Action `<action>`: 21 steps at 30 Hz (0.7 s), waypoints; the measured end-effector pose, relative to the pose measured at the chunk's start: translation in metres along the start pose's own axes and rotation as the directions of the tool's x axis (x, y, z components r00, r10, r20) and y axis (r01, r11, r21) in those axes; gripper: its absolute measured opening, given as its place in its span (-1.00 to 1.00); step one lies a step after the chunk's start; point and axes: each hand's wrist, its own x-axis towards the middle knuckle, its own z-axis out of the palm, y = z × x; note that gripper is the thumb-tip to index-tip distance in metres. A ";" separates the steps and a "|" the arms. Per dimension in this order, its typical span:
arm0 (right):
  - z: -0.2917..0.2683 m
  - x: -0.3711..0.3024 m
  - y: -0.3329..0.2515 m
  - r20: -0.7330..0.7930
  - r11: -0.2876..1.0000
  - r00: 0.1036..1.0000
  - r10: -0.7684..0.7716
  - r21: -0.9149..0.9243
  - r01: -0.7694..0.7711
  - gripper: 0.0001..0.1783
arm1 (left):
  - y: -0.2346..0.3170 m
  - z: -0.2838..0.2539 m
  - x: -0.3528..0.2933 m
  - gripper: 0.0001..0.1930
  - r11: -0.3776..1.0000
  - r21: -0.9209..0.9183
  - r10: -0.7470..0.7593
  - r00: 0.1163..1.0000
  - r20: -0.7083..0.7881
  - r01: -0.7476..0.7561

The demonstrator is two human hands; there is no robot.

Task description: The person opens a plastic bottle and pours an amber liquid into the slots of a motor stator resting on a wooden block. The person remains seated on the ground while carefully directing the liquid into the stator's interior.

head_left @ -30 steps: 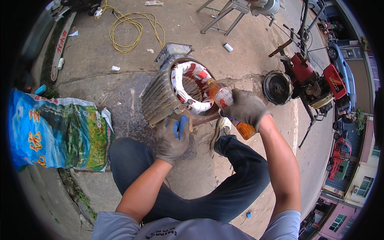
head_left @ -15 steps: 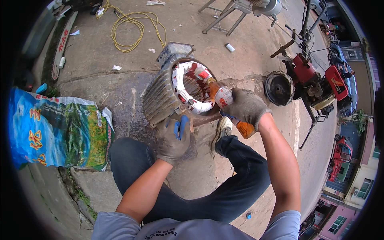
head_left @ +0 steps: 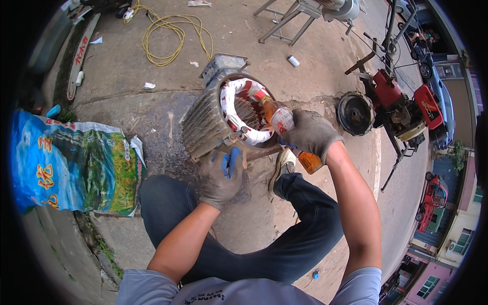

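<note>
A finned motor housing lies on its side in front of me with its round end facing up and right. Inside its rim sits a ring of stator winding, wrapped in white tape with red patches. My right hand, in a grey glove, is closed round a plastic bottle of amber liquid. The bottle is tilted with its red-tipped neck down at the winding; its base shows below the hand. My left hand, in a grey and blue glove, is closed on the housing's near lower edge, its fingertips partly hidden.
A printed blue and green sack lies to the left. Yellow cable coils on the concrete beyond the motor. A metal stand is at the far side, with a small white bottle near it. A red wheeled machine stands right.
The bottle in my right hand has turned slightly and its neck has shifted a little up and left along the winding. My left hand stays on the housing.
</note>
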 end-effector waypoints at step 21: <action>0.001 0.009 -0.001 0.001 0.997 1.000 -0.015 0.080 0.015 -0.39 | 0.001 0.000 0.000 -0.71 1.000 0.010 0.023 1.000 -0.014 -0.023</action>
